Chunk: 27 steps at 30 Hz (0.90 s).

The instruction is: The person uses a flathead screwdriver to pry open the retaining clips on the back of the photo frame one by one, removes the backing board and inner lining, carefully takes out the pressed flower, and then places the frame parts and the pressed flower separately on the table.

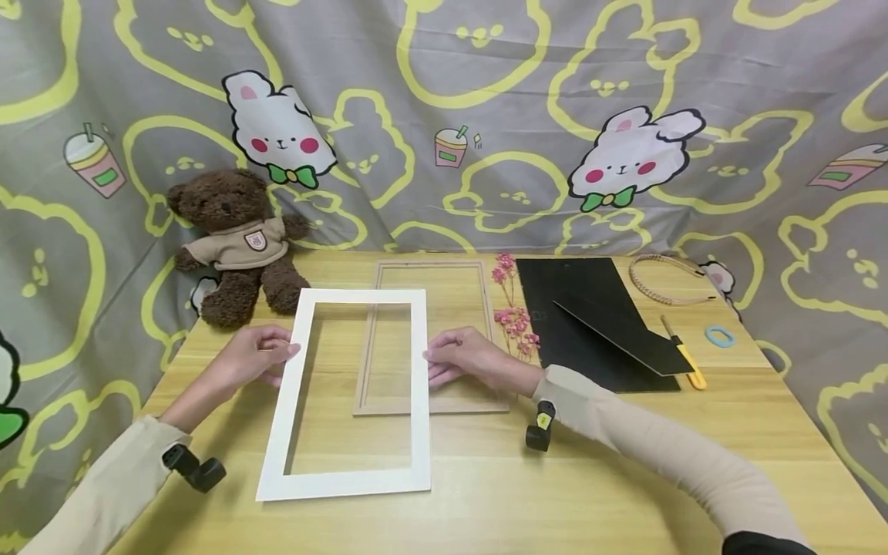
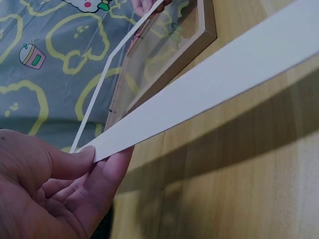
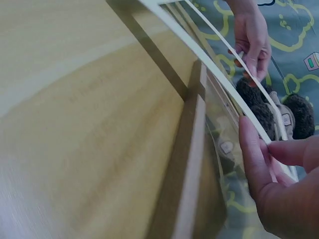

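Note:
A white rectangular picture mat (image 1: 347,484) with a cut-out window is held tilted above the table. My left hand (image 1: 253,358) pinches its left side between thumb and fingers, also plain in the left wrist view, where the white border (image 2: 209,94) stretches away from the fingertips. On the opposite side my right hand (image 1: 472,358) pinches the right border; the right wrist view shows its thumb and fingers (image 3: 251,154) on that edge. Behind and partly under the mat lies a wooden picture frame (image 1: 472,409) with a clear pane, apart from the mat in the left wrist view.
Pink dried flowers (image 1: 515,320) lie right of the frame. Beside them is a black backing board (image 1: 572,281) with a raised stand flap (image 1: 624,339). Farther right are a beaded headband (image 1: 641,285), a yellow-handled tool (image 1: 694,374) and a blue ring (image 1: 720,336). A brown teddy bear (image 1: 232,297) sits back left.

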Each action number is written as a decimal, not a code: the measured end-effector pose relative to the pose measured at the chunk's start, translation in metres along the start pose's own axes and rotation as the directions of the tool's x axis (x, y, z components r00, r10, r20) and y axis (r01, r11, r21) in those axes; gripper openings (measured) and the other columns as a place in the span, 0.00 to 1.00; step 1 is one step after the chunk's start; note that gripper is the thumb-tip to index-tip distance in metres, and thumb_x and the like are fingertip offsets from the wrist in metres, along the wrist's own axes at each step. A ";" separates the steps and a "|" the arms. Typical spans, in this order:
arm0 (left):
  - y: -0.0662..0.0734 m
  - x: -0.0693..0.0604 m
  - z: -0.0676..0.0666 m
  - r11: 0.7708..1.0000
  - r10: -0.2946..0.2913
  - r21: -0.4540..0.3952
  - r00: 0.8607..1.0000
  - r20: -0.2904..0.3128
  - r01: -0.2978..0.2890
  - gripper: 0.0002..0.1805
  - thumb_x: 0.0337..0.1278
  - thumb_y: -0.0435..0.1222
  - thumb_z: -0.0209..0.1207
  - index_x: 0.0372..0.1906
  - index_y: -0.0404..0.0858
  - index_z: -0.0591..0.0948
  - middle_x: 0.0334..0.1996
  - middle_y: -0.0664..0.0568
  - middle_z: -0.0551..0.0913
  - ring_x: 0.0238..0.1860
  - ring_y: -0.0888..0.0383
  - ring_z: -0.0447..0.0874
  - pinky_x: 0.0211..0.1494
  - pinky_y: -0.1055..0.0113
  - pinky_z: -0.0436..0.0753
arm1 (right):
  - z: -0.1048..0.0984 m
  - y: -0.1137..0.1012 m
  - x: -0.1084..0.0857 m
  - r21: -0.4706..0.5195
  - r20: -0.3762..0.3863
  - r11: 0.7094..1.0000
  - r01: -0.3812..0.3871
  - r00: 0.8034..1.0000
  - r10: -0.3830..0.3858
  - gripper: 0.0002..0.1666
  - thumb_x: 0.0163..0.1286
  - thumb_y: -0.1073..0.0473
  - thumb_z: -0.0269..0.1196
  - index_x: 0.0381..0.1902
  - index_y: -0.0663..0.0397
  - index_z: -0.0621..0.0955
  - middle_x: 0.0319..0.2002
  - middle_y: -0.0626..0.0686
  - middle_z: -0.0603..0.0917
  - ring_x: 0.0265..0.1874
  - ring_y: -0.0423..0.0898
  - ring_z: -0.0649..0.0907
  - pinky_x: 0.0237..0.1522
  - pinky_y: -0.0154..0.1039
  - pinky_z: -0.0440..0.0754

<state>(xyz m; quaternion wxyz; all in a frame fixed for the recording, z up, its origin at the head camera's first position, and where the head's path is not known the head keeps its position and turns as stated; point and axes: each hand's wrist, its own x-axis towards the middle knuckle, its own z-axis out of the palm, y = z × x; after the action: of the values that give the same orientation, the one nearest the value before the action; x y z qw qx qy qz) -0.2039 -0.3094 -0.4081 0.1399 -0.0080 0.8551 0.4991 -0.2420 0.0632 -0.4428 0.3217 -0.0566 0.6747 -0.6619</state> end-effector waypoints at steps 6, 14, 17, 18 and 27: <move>-0.007 -0.003 -0.005 0.999 -0.026 -0.025 0.999 0.040 0.027 0.29 0.76 0.38 0.61 0.67 0.18 0.70 0.59 0.29 0.83 0.39 0.68 0.85 0.39 0.60 0.91 | -0.013 -0.004 -0.003 -0.062 0.005 0.998 0.010 1.000 -0.010 0.13 0.78 0.68 0.59 0.54 0.75 0.79 0.40 0.64 0.87 0.33 0.49 0.91 0.45 0.46 0.91; -0.027 -0.013 -0.023 0.998 -0.057 -0.009 0.997 0.049 0.057 0.32 0.77 0.39 0.61 0.69 0.17 0.67 0.61 0.28 0.81 0.41 0.71 0.86 0.40 0.59 0.91 | -0.043 -0.021 -0.006 -0.100 -0.116 0.994 0.053 0.991 -0.064 0.16 0.79 0.68 0.58 0.57 0.78 0.76 0.38 0.61 0.88 0.30 0.45 0.89 0.44 0.45 0.91; -0.033 -0.017 -0.032 0.998 -0.063 0.031 0.996 0.069 0.061 0.32 0.77 0.37 0.60 0.69 0.15 0.66 0.60 0.27 0.81 0.38 0.67 0.87 0.38 0.59 0.91 | -0.055 -0.026 -0.005 -0.123 -0.149 0.989 0.088 0.983 -0.106 0.17 0.79 0.68 0.57 0.57 0.79 0.75 0.37 0.61 0.87 0.29 0.45 0.89 0.44 0.45 0.91; -0.035 -0.019 -0.035 0.997 -0.063 0.048 0.995 0.075 0.059 0.32 0.77 0.37 0.60 0.68 0.14 0.66 0.59 0.26 0.82 0.37 0.66 0.87 0.37 0.58 0.91 | -0.058 -0.027 -0.004 -0.129 -0.156 0.987 0.099 0.981 -0.119 0.17 0.80 0.68 0.57 0.57 0.80 0.75 0.37 0.61 0.87 0.29 0.45 0.89 0.43 0.45 0.91; -0.061 -0.037 -0.059 0.988 -0.118 0.108 0.992 0.036 0.114 0.30 0.78 0.36 0.58 0.66 0.12 0.66 0.46 0.41 0.90 0.31 0.60 0.88 0.35 0.59 0.90 | -0.085 -0.028 -0.006 -0.594 -0.177 0.795 0.123 0.944 -0.278 0.08 0.78 0.65 0.58 0.45 0.68 0.80 0.33 0.64 0.86 0.24 0.53 0.89 0.25 0.41 0.87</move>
<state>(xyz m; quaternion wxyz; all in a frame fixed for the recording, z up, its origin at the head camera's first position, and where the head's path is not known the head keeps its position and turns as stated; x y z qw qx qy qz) -0.1728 -0.3949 -0.4242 0.1870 -0.0397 0.8752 0.4444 -0.2903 0.1354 -0.4215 0.1276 -0.1372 0.8684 -0.4591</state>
